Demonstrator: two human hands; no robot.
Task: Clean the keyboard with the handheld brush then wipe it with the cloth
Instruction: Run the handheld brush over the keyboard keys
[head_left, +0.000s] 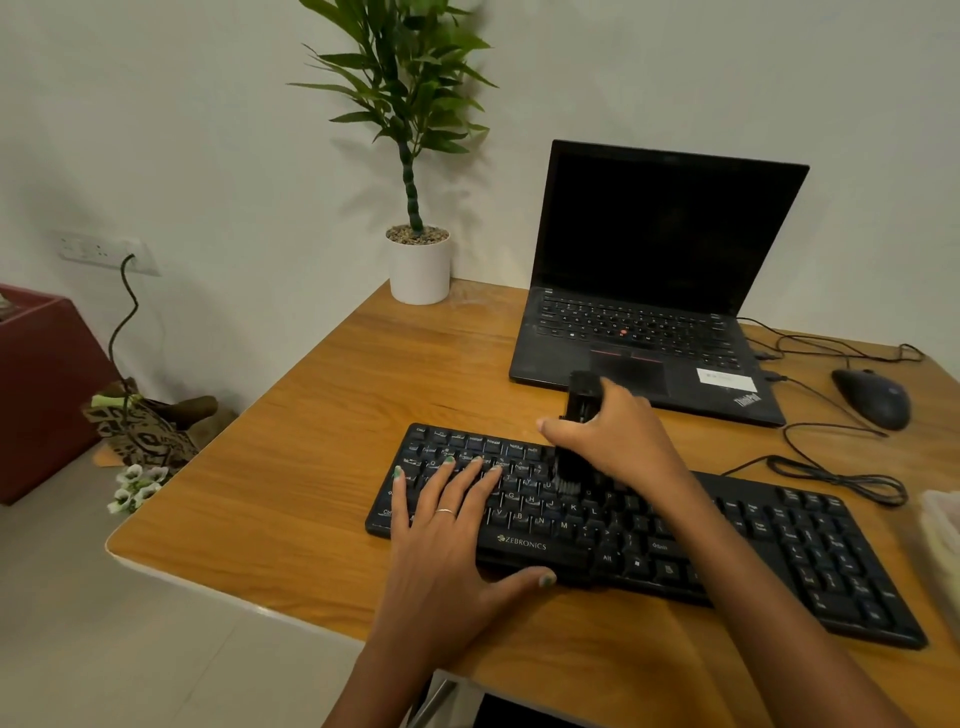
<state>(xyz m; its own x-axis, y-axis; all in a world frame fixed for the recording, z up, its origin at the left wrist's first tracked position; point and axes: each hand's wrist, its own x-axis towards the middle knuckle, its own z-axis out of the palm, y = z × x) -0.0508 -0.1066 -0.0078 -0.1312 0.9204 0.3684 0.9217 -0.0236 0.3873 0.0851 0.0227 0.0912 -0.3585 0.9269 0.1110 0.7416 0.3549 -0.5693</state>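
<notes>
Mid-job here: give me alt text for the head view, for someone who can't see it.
The right hand grips a black brush, bristles down on a black keyboard, while the left hand rests flat on its left end. An open laptop sits behind.

Black keyboard (727, 551) flat on desk, black brush (574, 447) upright on keys

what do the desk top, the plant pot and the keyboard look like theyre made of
Desk top: wood or wood-look laminate, judging by the warm orange grain lines and soft sheen; which one is unclear.
Plant pot: smooth matte white, likely ceramic or plastic, with pebbles on top.
Keyboard: black matte plastic, with printed key legends.
</notes>
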